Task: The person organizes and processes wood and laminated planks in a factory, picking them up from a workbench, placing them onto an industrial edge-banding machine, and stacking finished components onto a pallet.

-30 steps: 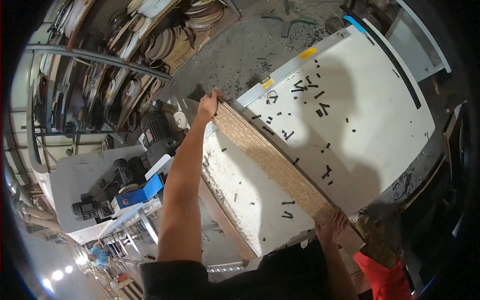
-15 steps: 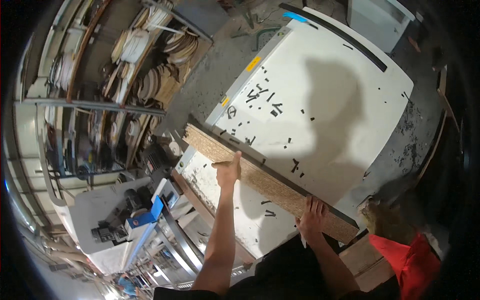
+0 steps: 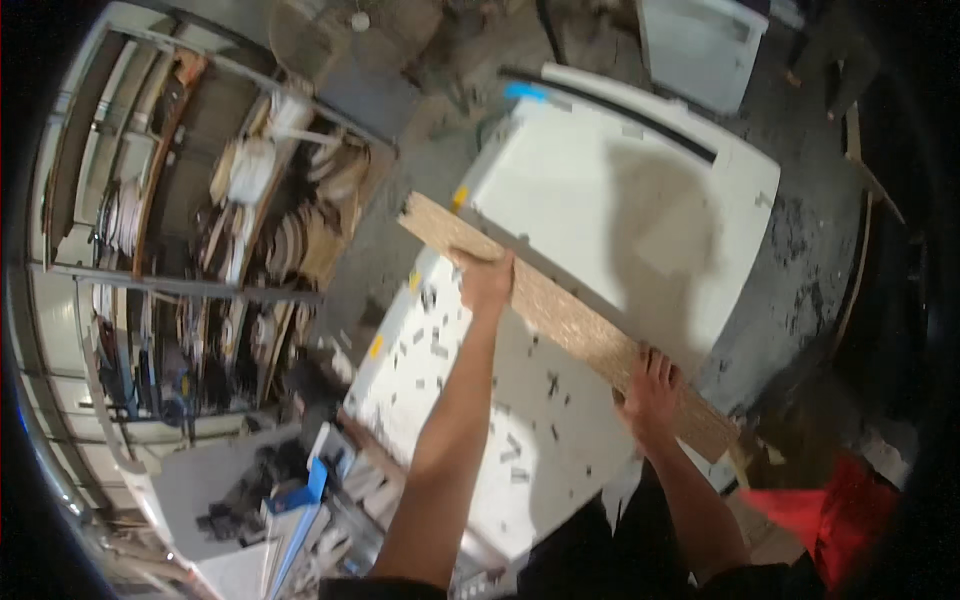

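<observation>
Apparently, the fingers of both the left hand [image 3: 487,283] and right hand [image 3: 652,395] are clamped on one long board [image 3: 562,315], slanting from ten to four o'clock over one white surface [image 3: 550,160]. A loosened grip could, I judge, let its four-o'clock end drop. Around it: uncountable, blurred black scraps [image 3: 553,384] toward seven, three yellow stickers [image 3: 376,347] between nine and eleven, one black strip [image 3: 640,122] near twelve, one red cloth [image 3: 840,515] at four.

Room beyond the obstructing board [image 3: 570,311]

Board [image 3: 565,306] rough chipbd; tabletop [image 3: 565,165] smooth, prob. plastic.
</observation>
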